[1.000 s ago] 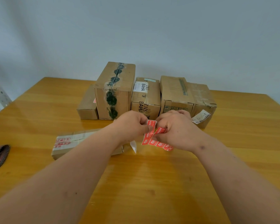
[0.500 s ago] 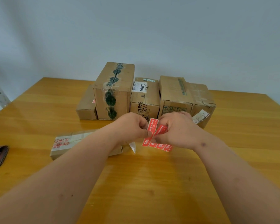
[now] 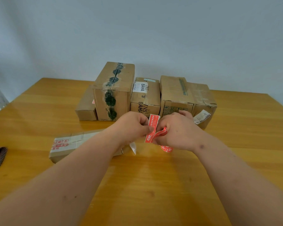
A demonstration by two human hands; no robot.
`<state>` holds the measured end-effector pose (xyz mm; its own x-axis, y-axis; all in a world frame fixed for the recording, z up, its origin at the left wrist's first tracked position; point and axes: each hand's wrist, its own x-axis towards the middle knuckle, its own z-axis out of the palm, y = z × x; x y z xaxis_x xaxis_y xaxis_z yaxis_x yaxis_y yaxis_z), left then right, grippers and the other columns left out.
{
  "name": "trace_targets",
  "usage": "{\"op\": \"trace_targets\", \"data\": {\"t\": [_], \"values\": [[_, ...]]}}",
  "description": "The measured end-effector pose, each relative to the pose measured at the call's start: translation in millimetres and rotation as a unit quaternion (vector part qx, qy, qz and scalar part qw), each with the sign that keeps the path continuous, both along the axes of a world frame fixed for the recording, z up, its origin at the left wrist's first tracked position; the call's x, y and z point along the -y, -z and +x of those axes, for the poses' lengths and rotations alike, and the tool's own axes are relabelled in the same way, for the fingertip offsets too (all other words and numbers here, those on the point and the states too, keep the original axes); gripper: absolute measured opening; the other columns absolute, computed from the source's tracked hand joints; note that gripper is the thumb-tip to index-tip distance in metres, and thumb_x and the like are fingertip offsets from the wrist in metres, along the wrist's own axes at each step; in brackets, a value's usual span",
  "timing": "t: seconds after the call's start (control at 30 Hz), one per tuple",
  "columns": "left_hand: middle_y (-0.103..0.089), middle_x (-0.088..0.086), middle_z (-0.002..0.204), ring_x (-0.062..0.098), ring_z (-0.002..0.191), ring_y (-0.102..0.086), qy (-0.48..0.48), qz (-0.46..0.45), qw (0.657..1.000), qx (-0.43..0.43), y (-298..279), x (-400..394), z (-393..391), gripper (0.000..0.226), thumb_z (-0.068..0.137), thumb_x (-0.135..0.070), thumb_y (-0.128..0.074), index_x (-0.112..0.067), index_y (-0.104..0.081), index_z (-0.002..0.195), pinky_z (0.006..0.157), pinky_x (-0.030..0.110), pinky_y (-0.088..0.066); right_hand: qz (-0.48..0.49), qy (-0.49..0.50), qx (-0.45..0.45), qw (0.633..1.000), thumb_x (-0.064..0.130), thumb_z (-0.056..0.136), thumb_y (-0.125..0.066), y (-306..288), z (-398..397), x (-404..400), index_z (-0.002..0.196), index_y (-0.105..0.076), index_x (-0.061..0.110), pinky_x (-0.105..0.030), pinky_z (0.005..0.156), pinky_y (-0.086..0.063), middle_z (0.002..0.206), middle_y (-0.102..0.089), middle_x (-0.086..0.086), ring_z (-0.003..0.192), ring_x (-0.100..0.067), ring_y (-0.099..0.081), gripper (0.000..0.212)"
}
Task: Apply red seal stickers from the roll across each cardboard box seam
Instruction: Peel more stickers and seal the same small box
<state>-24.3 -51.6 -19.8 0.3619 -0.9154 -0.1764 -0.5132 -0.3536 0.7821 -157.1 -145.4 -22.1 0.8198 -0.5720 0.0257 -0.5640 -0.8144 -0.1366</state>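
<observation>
Both hands pinch the red sticker strip (image 3: 153,128): left hand (image 3: 132,126) grasping the peeled sticker, right hand (image 3: 176,131) the backing. Sticker now stands higher, more peeled than before.

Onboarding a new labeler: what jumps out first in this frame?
The red sticker strip at centre, pinched between the left hand and the right hand above the table. Behind the hands stands a row of boxes; the tall box with dark green blotches along its tape stands out most. A flat box with red markings lies at left, partly hidden by the left forearm.
</observation>
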Motion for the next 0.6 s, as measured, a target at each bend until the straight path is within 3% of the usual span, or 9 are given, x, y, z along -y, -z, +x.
{"op": "trace_targets", "data": {"t": [0.23, 0.4, 0.6], "values": [[-0.073, -0.001, 0.087, 0.017, 0.088, -0.068, 0.042, 0.016, 0.998, 0.041, -3.4, -2.7, 1.4, 0.012, 0.081, -0.030, -0.075, -0.021, -0.073, 0.088, 0.081, 0.034, -0.056, -0.023, 0.004, -0.021, 1.000, 0.053, 0.081, -0.061, -0.7, 0.9, -1.0, 0.054, -0.049, 0.035, -0.047, 0.113, -0.013, 0.072, -0.052, 0.017, 0.107, -0.011, -0.049, 0.034], [-0.074, 0.000, 0.085, 0.019, 0.087, -0.068, 0.020, 0.010, 0.999, 0.049, -1.4, -1.9, 3.3, 0.005, 0.079, -0.021, -0.077, -0.018, -0.074, 0.082, 0.085, 0.042, -0.056, -0.021, -0.006, 0.002, 1.000, 0.054, 0.080, -0.061, 0.3, -1.1, -4.4, 0.072, -0.067, 0.037, -0.047, 0.113, -0.011, 0.086, -0.060, 0.018, 0.108, -0.010, -0.049, 0.019], [-0.072, 0.004, 0.088, 0.023, 0.091, -0.067, -0.021, -0.002, 0.999, 0.032, 3.6, -0.4, 4.3, 0.003, 0.083, -0.017, -0.071, -0.015, -0.071, 0.085, 0.085, 0.044, -0.056, -0.043, -0.010, 0.023, 0.999, 0.053, 0.081, -0.059, 3.3, -1.7, -0.6, 0.083, -0.073, 0.033, -0.047, 0.111, -0.012, 0.091, -0.064, 0.017, 0.106, -0.007, -0.050, 0.025]]}}
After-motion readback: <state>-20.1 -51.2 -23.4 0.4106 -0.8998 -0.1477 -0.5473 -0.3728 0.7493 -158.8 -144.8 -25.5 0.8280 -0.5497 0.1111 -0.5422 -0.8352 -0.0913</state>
